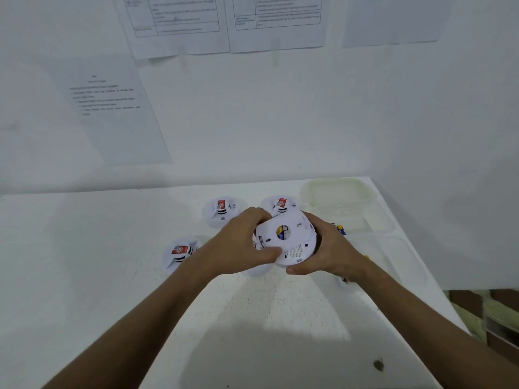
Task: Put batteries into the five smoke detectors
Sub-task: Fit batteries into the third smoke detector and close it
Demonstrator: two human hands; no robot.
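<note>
Both hands clamp one smoke detector [286, 242] between them just above the table [112, 276]: the left hand [241, 242] curls round its left edge with the thumb across the near rim, and the right hand [323, 248] wraps its right side from below. The detector is turned back-side up, tilted toward the camera, and a yellow battery [280, 231] shows through the round hole in its mounting plate. It looks like a light, stiff plastic shell, smooth enough to slip, so holding it by the rim with opposed hands seems right, most of all if the plate has to be twisted against the body. Three more detectors with red labels sit face up on the table: one [220, 210] behind the left hand, one [280, 204] just behind the held unit, one [179, 252] left of the left forearm. A fifth is not clearly visible. Just beyond the right hand lie loose batteries [340, 229], partly hidden. A translucent plastic tub [337, 197] stands at the table's far right corner and appears empty, with a clear lid [393, 256] lying flat nearer to the camera.
</note>
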